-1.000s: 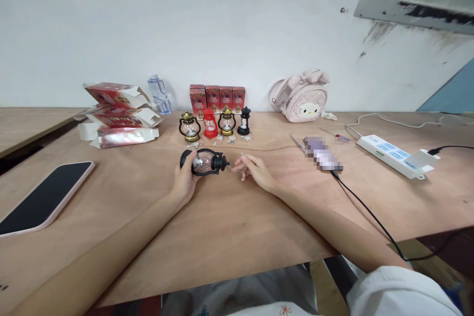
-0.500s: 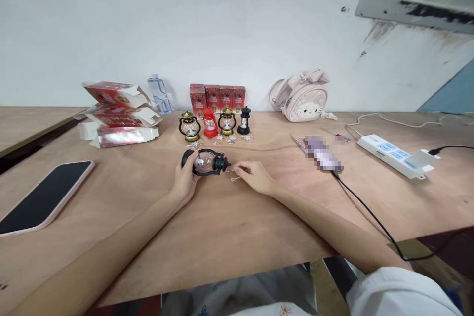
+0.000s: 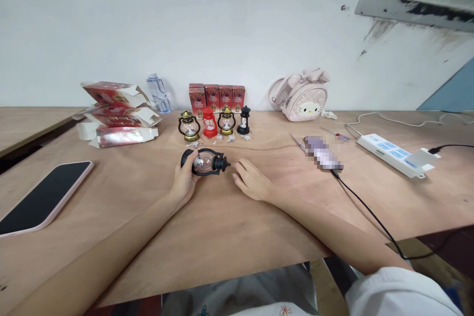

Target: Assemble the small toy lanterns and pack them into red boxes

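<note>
My left hand [image 3: 186, 177] is wrapped round a small black lantern [image 3: 206, 163] with a clear globe. The lantern lies on its side above the tabletop, its pointed top turned right. Just beyond that tip is my right hand [image 3: 252, 180], palm down and low over the wood, fingers slightly apart and nothing visible in them. Behind them stand a gold-and-black lantern [image 3: 189, 127], a red lantern [image 3: 210, 123], another gold-and-black lantern [image 3: 226, 122] and a slim black lantern [image 3: 243, 121], all upright, with small chain pieces at their bases.
Red boxes [image 3: 219, 99] line the wall. Opened cartons [image 3: 124, 137] are stacked left, beside a water bottle [image 3: 159, 93]. A phone [image 3: 48, 197] lies at the near left. To the right are a pink bag [image 3: 304, 107], a blurred-out device [image 3: 323, 153] on a cable, and a power strip [image 3: 392, 155].
My right hand has let go of the thin ring or chain by the lantern's tip, drawn slightly right and loosened its fingers. My left hand and the black lantern have stayed put.
</note>
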A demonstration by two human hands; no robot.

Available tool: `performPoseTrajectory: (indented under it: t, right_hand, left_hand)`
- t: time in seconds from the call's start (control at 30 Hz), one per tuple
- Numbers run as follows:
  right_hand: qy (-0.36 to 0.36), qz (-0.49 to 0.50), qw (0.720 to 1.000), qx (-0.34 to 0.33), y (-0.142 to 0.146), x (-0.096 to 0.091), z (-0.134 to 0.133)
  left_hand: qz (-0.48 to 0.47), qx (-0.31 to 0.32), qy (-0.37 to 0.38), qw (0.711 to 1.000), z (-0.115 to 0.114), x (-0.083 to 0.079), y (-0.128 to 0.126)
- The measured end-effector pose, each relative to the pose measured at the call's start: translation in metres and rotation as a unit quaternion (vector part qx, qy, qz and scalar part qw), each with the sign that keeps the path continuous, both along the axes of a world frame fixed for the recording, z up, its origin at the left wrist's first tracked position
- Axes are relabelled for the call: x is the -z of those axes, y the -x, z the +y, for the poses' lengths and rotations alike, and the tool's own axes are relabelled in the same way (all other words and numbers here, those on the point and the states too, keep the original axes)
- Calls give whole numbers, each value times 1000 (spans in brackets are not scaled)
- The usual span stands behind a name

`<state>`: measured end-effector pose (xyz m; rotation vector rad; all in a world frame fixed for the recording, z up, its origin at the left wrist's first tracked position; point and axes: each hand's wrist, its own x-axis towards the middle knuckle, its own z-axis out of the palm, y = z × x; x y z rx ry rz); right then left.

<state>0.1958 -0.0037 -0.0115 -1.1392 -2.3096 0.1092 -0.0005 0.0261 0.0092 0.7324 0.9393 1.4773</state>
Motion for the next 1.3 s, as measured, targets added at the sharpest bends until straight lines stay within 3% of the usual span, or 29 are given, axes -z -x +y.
performPoseTrajectory:
  t: [0.17, 0.67, 0.8, 1.0, 1.3]
  right_hand:
    - [10, 86, 996, -36, -4, -2, -2]
    - [22, 196, 980, 20, -5, 5, 7]
    - [63, 229, 971, 37, -5, 4, 10]
    - [151, 326, 933, 13, -5, 9, 16]
    - [60, 297, 952, 47, -5, 2, 11]
  left_hand:
    - [-1, -4, 3, 1000, 0, -1, 0]
    - [-10, -17, 16, 1000, 0, -3, 0]
    - [9, -10, 7, 1000, 0, -1, 1]
    - [10, -14, 9, 1000, -1, -2, 0]
    - [16, -11, -8, 1000, -4, -4, -3]
